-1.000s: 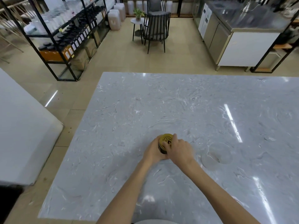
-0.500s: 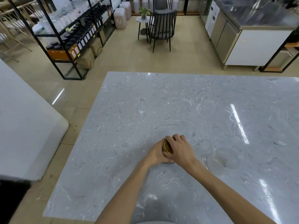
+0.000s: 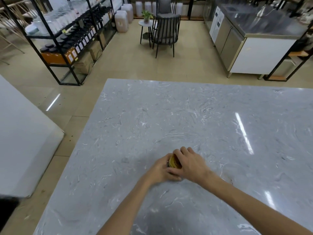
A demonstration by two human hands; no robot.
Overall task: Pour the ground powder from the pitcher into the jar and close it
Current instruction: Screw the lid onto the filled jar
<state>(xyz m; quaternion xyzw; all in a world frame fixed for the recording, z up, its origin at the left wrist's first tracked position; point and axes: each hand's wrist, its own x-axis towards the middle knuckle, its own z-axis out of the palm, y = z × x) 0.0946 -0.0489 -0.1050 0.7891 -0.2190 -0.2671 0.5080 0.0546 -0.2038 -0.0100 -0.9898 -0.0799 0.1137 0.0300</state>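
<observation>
Now you're on the last step: left hand (image 3: 160, 170) clamped round the jar (image 3: 169, 164) on the worktop (image 3: 186, 116), right hand (image 3: 190, 162) gripping its gold lid (image 3: 174, 161). No pitcher in view, so pouring's prob. done; tightness can't tell.

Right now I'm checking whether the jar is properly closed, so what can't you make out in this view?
- Jar body and powder level: head view, hidden by the left hand and right hand.
- Lid: only a gold sliver shows between the hands, so whether it is fully seated cannot be told.
- Pitcher: not in the head view.
- Bottle labels on the shelf: too small to read.
</observation>
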